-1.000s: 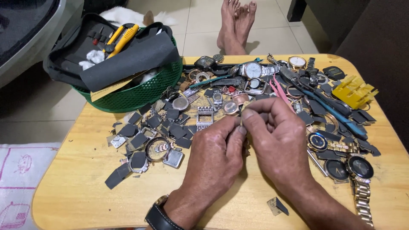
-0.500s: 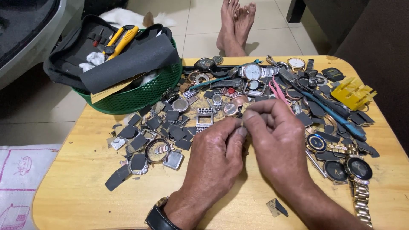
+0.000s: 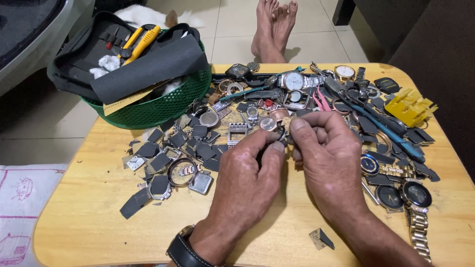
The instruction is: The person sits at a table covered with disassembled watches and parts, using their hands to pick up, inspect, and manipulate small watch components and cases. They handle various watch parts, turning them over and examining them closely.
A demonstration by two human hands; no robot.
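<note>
Crowding wooden table [image 3: 89, 207] — watch parts [image 3: 198, 143]; tiled floor [image 3: 232, 29] beyond.

small watch part [image 3: 281, 134] | dark, roundish, mostly hidden by fingertips, details unclear | pinched between left hand [image 3: 247, 185] and right hand [image 3: 329, 163] | frame centre, just above wooden table [image 3: 89, 217], near the scattered watch pieces
</note>
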